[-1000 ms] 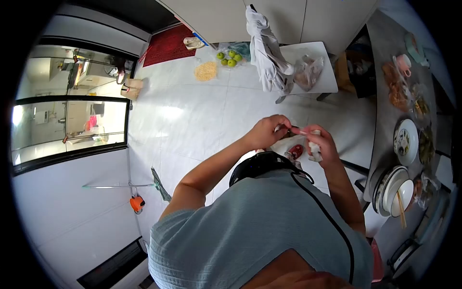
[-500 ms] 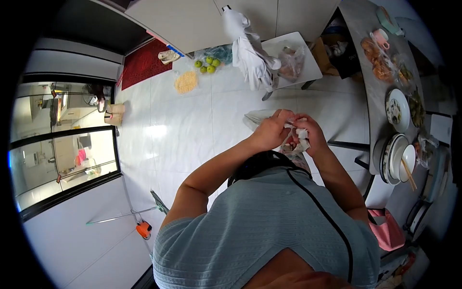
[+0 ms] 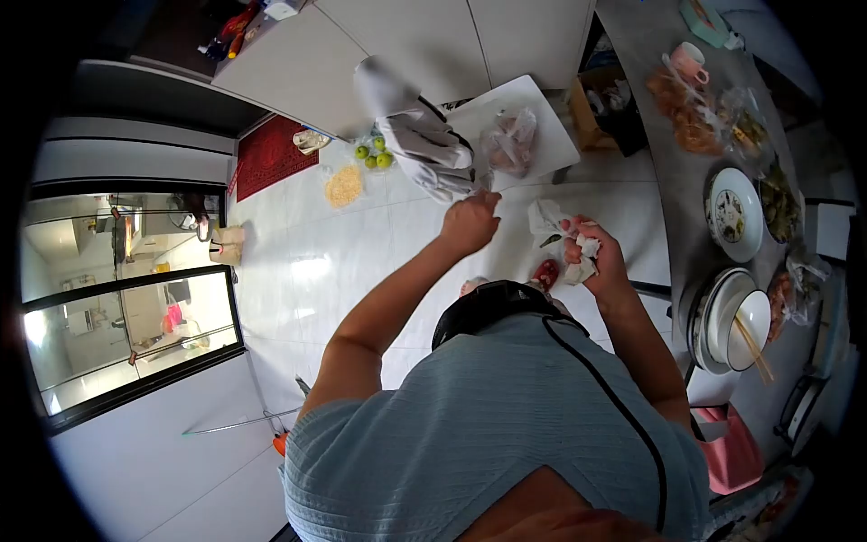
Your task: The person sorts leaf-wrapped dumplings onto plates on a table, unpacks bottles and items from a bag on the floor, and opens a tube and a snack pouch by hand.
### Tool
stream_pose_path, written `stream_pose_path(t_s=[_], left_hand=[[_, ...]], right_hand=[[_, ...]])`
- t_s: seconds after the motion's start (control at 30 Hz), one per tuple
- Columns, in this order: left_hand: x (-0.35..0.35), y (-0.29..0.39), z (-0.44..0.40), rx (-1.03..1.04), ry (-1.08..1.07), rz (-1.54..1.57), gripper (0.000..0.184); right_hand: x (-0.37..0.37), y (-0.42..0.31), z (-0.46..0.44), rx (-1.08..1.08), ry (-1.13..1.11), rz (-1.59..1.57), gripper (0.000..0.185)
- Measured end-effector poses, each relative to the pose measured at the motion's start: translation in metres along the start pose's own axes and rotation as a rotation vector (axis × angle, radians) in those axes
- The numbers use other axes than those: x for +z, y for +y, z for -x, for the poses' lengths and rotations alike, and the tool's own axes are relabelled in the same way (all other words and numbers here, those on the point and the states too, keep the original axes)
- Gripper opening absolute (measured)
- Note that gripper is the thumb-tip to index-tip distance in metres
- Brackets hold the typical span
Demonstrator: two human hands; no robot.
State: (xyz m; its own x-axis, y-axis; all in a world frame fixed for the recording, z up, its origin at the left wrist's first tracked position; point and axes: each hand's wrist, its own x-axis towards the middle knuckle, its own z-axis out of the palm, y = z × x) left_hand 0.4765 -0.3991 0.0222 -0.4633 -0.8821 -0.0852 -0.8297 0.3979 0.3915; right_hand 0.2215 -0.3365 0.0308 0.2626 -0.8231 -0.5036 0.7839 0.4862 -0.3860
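My right hand is closed on crumpled white tissue, with a thin whitish plastic bag hanging beside its fingertips. My left hand is apart from it, just below the white cloth and near the edge of the white stool. Its fingers point forward and are partly bent; whether it pinches anything is too small to tell. On the stool lies a clear plastic bag with something brownish inside.
Green fruits and a yellowish heap lie on the floor near a red mat. At the right, a grey table bears stacked bowls, chopsticks, a plate and a pink mug. A pink bag stands below.
My hands were together at the plastic and tissue; now they are apart. My left hand has moved forward and left toward the stool, while my right keeps the tissue. The view has shifted.
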Motion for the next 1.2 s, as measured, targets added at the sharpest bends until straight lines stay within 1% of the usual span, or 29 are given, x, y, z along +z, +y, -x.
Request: stream_pose_path(t_s=[0.03, 0.07, 0.1, 0.17, 0.2, 0.27, 0.3, 0.33, 0.37, 0.4, 0.43, 0.5, 0.53, 0.63, 0.7, 0.77, 0.8, 0.87, 0.9, 0.97, 1.0, 1.07, 1.1, 1.17, 1.2], left_hand=[[0.004, -0.002, -0.014, -0.034, 0.030, -0.023, 0.042], [0.003, -0.003, -0.029, -0.084, 0.007, -0.019, 0.047], [0.005, -0.003, -0.043, -0.087, -0.001, -0.018, 0.047], [0.010, -0.007, -0.074, -0.192, -0.039, -0.114, 0.040], [0.017, -0.014, -0.090, -0.192, -0.046, -0.116, 0.040], [0.045, -0.042, -0.123, -0.132, 0.028, -0.234, 0.041], [0.060, -0.058, -0.139, -0.127, 0.023, -0.234, 0.041], [0.075, -0.075, -0.155, -0.091, 0.069, -0.306, 0.041], [0.076, -0.080, -0.168, -0.053, 0.116, -0.375, 0.042], [0.077, -0.086, -0.182, -0.105, -0.049, -0.407, 0.044], [0.083, -0.096, -0.194, -0.095, -0.059, -0.403, 0.044], [0.100, -0.120, -0.222, -0.099, -0.142, -0.459, 0.046], [0.103, -0.126, -0.237, -0.142, -0.268, -0.444, 0.050], [0.123, -0.148, -0.272, -0.124, -0.275, -0.437, 0.054], [0.141, -0.166, -0.293, -0.115, -0.332, -0.454, 0.057], [0.156, -0.182, -0.310, -0.013, -0.276, -0.561, 0.058], [0.163, -0.190, -0.317, -0.012, -0.288, -0.557, 0.058], [0.171, -0.197, -0.326, 0.008, -0.230, -0.461, 0.046], [0.173, -0.200, -0.334, 0.009, -0.243, -0.460, 0.046], [0.170, -0.201, -0.353, -0.164, -0.718, -0.349, 0.030], [0.166, -0.202, -0.355, -0.166, -0.729, -0.353, 0.030], [0.155, -0.204, -0.353, -0.055, -0.698, -0.394, 0.022], [0.147, -0.205, -0.355, -0.055, -0.699, -0.399, 0.022], [0.139, -0.207, -0.355, 0.069, -0.546, -0.374, 0.023], [0.142, -0.211, -0.354, 0.071, -0.546, -0.374, 0.023]], right_hand=[[-0.006, -0.010, -0.001, 0.009, 0.009, -0.037, 0.021], [-0.010, -0.020, -0.005, 0.018, 0.045, -0.030, 0.017], [-0.013, -0.029, -0.008, 0.023, 0.050, -0.034, 0.017], [-0.021, -0.047, -0.014, -0.009, 0.084, -0.089, 0.017], [-0.027, -0.056, -0.019, -0.012, 0.090, -0.091, 0.016], [-0.028, -0.074, -0.028, -0.031, 0.087, -0.112, 0.016], [-0.029, -0.082, -0.033, -0.051, 0.081, -0.127, 0.016], [-0.031, -0.088, -0.041, -0.068, 0.108, -0.126, 0.016], [-0.034, -0.093, -0.049, -0.072, 0.117, -0.132, 0.016], [-0.039, -0.098, -0.059, -0.074, 0.097, -0.165, 0.019], [-0.042, -0.101, -0.069, -0.075, 0.079, -0.197, 0.023], [-0.042, -0.108, -0.089, -0.070, 0.115, -0.222, 0.022], [-0.041, -0.112, -0.101, -0.064, 0.135, -0.241, 0.022], [-0.035, -0.120, -0.136, -0.057, 0.193, -0.271, 0.021], [-0.032, -0.124, -0.161, -0.059, 0.223, -0.291, 0.023], [-0.033, -0.125, -0.187, -0.059, 0.247, -0.311, 0.024], [-0.033, -0.125, -0.199, -0.057, 0.282, -0.311, 0.022], [-0.033, -0.126, -0.221, -0.051, 0.273, -0.334, 0.022], [-0.033, -0.126, -0.230, -0.054, 0.251, -0.352, 0.022], [-0.033, -0.125, -0.247, -0.043, 0.264, -0.348, 0.022], [-0.032, -0.124, -0.254, -0.035, 0.267, -0.338, 0.022], [-0.030, -0.121, -0.269, -0.024, 0.283, -0.363, 0.020], [-0.028, -0.122, -0.277, -0.023, 0.293, -0.375, 0.017], [-0.020, -0.124, -0.289, -0.028, 0.312, -0.378, 0.017], [-0.016, -0.126, -0.293, -0.034, 0.332, -0.378, 0.017]])
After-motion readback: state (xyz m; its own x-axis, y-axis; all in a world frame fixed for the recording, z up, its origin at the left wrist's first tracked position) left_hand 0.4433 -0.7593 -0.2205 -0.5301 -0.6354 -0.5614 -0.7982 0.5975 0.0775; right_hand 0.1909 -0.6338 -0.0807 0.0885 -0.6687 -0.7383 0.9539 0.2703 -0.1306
